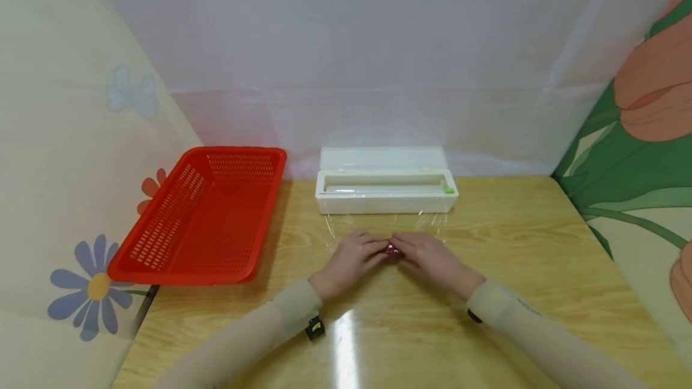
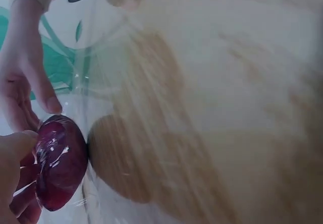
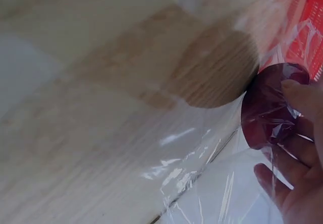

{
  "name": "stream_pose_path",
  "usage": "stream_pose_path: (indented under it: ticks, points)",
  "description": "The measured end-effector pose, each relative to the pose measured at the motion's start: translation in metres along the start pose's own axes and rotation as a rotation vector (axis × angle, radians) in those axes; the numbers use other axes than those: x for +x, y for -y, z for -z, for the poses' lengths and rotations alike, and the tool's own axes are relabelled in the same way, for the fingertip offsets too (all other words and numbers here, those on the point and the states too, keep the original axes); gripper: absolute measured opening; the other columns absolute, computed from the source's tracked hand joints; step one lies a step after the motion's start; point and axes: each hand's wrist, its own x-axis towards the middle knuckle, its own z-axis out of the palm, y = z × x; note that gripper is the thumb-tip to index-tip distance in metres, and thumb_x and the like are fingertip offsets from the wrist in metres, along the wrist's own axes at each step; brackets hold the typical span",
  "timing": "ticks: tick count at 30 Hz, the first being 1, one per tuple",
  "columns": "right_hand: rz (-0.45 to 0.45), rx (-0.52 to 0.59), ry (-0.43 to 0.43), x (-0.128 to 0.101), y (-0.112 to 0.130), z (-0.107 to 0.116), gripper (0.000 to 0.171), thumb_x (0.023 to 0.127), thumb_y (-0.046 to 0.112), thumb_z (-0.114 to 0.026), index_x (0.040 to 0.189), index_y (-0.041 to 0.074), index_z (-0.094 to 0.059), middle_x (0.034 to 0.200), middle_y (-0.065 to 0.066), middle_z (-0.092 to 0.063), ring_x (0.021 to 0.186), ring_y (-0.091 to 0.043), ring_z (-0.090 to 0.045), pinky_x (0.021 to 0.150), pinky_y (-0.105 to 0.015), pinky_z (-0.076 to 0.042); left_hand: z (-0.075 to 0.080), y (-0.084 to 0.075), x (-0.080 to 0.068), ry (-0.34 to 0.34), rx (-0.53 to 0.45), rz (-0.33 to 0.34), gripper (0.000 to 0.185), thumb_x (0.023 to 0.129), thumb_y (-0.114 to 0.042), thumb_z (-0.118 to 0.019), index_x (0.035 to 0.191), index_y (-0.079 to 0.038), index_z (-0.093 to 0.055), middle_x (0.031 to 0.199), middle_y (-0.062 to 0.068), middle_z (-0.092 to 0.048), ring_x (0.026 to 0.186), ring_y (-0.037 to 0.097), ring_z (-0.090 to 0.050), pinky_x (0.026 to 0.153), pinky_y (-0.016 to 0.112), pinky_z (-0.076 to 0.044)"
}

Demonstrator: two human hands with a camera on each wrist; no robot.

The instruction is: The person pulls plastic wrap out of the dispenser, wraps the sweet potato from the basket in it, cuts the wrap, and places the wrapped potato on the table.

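Observation:
Both hands meet over the table around a glossy, dark purple-red rounded piece of produce [image 1: 393,249], its exact kind unclear. Clear cling film lies over it, creased and shiny. My left hand [image 1: 352,260] holds it from the left; the thumb presses on the produce [image 2: 61,163] in the left wrist view. From the right, my right hand [image 1: 432,260] grips it, with its thumb on the film-covered produce [image 3: 270,105] in the right wrist view. Film stretches from the hands back to a white cling film dispenser [image 1: 386,204], whose lid stands raised.
A red slotted plastic basket [image 1: 216,278] stands on the left of the wooden table [image 1: 519,233]. At the dispenser's right end sits a small green piece [image 1: 449,190]. A pale cloth [image 1: 378,47] hangs behind the table, with flower-patterned sheets at both sides.

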Motion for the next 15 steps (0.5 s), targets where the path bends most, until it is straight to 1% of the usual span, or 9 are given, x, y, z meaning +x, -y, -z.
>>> stream_pose_path:
  ticks: [2, 3, 6, 8, 11, 15]
  points:
    - [-0.009, 0.018, 0.009, 0.003, -0.003, 0.000, 0.058, 0.092, 0.018, -0.080, 0.143, 0.002, -0.060, 0.143, -0.018, -0.062, 0.124, -0.035, -0.064, 0.107, -0.051, -0.051, -0.002, 0.001, 0.001, 0.022, 0.036, -0.012, 0.038, 0.098, -0.025, -0.074, 0.132, -0.008, -0.070, 0.129, 0.008, -0.072, 0.118, 0.023, -0.066, 0.108, 0.042, -0.050]
    - [-0.015, 0.024, 0.017, 0.004, -0.004, 0.000, 0.059, 0.093, 0.019, -0.080, 0.145, 0.002, -0.059, 0.144, -0.018, -0.061, 0.125, -0.035, -0.064, 0.107, -0.052, -0.051, -0.002, 0.001, 0.001, 0.031, 0.047, -0.001, 0.041, 0.097, -0.026, -0.075, 0.133, -0.008, -0.069, 0.130, 0.008, -0.072, 0.119, 0.023, -0.065, 0.109, 0.042, -0.049]
    - [-0.046, 0.056, 0.047, 0.008, -0.006, -0.001, 0.064, 0.093, 0.021, -0.079, 0.148, 0.002, -0.054, 0.146, -0.021, -0.058, 0.127, -0.038, -0.062, 0.108, -0.054, -0.049, -0.004, 0.004, 0.003, 0.058, 0.048, 0.055, 0.049, 0.095, -0.028, -0.078, 0.138, -0.008, -0.066, 0.133, 0.007, -0.070, 0.122, 0.024, -0.063, 0.112, 0.043, -0.046]
    - [-0.076, 0.096, 0.065, 0.010, -0.008, -0.003, 0.066, 0.093, 0.020, -0.080, 0.150, 0.001, -0.052, 0.146, -0.023, -0.056, 0.127, -0.039, -0.061, 0.108, -0.053, -0.049, -0.004, 0.006, 0.004, 0.089, 0.045, 0.087, 0.054, 0.094, -0.029, -0.078, 0.141, -0.008, -0.063, 0.137, 0.008, -0.068, 0.126, 0.025, -0.061, 0.116, 0.045, -0.043]
    - [-0.117, 0.140, 0.086, 0.013, -0.009, -0.005, 0.070, 0.092, 0.017, -0.080, 0.152, -0.001, -0.048, 0.146, -0.024, -0.052, 0.128, -0.039, -0.059, 0.108, -0.052, -0.050, -0.005, 0.009, 0.005, 0.126, 0.042, 0.120, 0.060, 0.093, -0.030, -0.079, 0.145, -0.007, -0.059, 0.141, 0.009, -0.064, 0.129, 0.027, -0.059, 0.118, 0.048, -0.040]
    - [-0.139, 0.115, 0.085, 0.017, -0.012, -0.009, 0.074, 0.092, 0.015, -0.080, 0.154, -0.004, -0.043, 0.145, -0.025, -0.053, 0.129, -0.040, -0.058, 0.110, -0.053, -0.048, -0.008, 0.014, 0.008, 0.129, 0.063, 0.128, 0.063, 0.092, -0.029, -0.081, 0.146, -0.005, -0.058, 0.141, 0.011, -0.063, 0.130, 0.029, -0.058, 0.116, 0.047, -0.042]
